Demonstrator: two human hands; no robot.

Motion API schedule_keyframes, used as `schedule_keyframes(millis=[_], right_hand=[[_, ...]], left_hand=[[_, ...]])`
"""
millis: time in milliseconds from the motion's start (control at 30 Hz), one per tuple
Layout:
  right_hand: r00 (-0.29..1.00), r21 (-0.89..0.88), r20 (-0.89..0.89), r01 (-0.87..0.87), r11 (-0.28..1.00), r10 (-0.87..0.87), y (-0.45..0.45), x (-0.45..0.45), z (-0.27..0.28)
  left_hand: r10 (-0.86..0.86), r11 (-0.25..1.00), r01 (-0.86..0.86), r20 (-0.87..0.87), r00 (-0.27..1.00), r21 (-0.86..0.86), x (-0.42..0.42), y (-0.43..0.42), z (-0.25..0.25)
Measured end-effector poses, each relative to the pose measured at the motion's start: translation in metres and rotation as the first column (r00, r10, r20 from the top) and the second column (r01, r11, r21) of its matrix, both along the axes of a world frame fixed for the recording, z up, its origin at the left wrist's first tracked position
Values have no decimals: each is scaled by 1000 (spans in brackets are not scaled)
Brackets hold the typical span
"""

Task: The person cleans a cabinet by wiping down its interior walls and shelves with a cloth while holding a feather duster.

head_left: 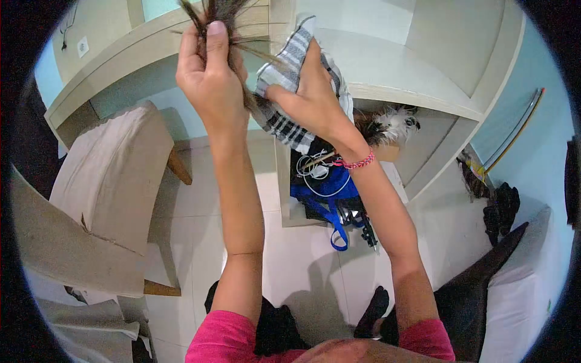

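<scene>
Up at the top of the head view, my left hand [212,88] is closed around a bundle of thin brown strands that look like feathers [223,8]. The thumb presses on the bundle and loose strands stick out sideways. To its right, my right hand [318,103] grips a black, white and grey checkered cloth [285,65], with its fingers partly hidden behind the fabric. Cloth and bundle are close together; whether they touch I cannot tell. A pink braided bracelet [361,160] is on my right wrist.
Below my right hand, an open drawer [284,199] holds white cables [318,172], a blue strap [340,236] and other items. Feathers [399,124] lie in the cabinet's low compartment. A fabric-covered chair [115,169] stands left; a curved desk edge [127,48] runs behind. Dark shoes [501,209] sit right.
</scene>
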State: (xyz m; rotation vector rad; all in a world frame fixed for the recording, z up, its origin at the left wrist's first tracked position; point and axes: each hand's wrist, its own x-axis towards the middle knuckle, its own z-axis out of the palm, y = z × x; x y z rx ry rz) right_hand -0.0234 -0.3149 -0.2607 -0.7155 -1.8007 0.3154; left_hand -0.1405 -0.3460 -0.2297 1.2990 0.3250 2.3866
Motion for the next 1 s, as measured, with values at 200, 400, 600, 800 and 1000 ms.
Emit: schedule_keyframes(millis=[200,400,600,800,1000], right_hand=[[988,-150,154,18,989,6,3,14,19],[971,-109,17,-237,965,240,24,16,36],[993,334,-116,43,942,-4,35,-13,12],[943,223,-303,-69,972,137,57,-21,65],[946,336,-322,154,929,-40,57,-29,92]], left_hand=[[145,987,-146,-14,989,-63,11,-10,6],[287,958,-286,-133,948,32,-6,-5,49],[341,939,-344,-147,929,4,1,-13,73],[401,915,-396,-258,879,76,-8,-10,92],[443,896,-416,-303,844,153,-10,-3,121]])
